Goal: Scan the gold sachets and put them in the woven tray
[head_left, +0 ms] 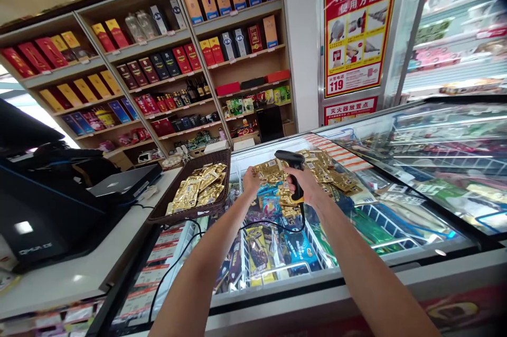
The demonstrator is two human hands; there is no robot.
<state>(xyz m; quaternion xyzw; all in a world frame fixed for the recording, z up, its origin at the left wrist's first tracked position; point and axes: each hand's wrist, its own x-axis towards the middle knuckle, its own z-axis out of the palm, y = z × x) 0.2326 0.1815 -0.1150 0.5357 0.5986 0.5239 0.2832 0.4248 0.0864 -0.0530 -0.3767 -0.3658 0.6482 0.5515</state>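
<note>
In the head view my right hand [306, 185] is wrapped round the handle of a black barcode scanner [289, 157], with its cable trailing down from the grip. My left hand [251, 180] is closed at the left edge of a gold packet [270, 169], left of the scanner head. More gold packets [320, 168] lie in a loose spread on the glass top of the freezer [233, 295], around and beyond my right hand. To the left, a brown woven basket [158, 212] contains a heap of similar gold packets.
Under the glass are wire baskets with colourful packaged goods [259, 252]. The scanner cable [174, 263] loops across the freezer. At left stand a counter [99, 263] and a black checkout machine [43, 194]. Shelves of boxes [158, 67] line the back wall beside a red sign [358, 25].
</note>
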